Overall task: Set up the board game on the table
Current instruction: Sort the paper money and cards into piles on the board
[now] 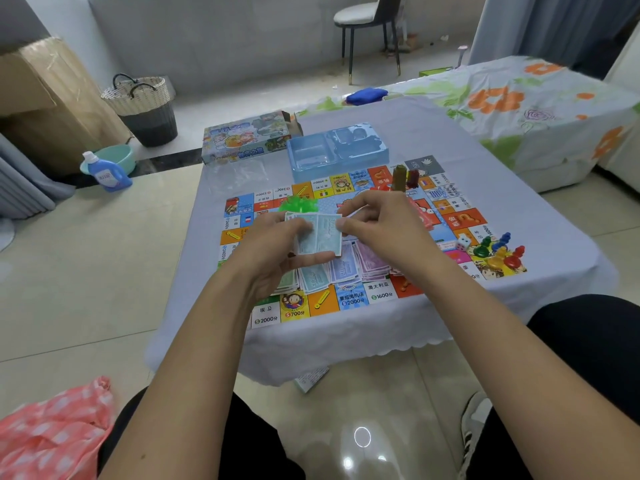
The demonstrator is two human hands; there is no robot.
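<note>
Both hands' fingers pinching two teal banknotes [320,233], left hand [277,251], right hand [377,223], one die [463,242], five pawns [498,252]

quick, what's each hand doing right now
Left hand: closed on a small stack of pale blue-green paper play-money notes.
Right hand: pinching the same notes' right edge.

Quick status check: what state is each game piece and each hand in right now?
Board: unfolded flat.
Blue tray: looks emptied.
Game box: lying beside tray.
Pawns: upright, clustered.
Die: resting on board.
Left hand: holding teal banknotes.
Right hand: pinching them.
</note>
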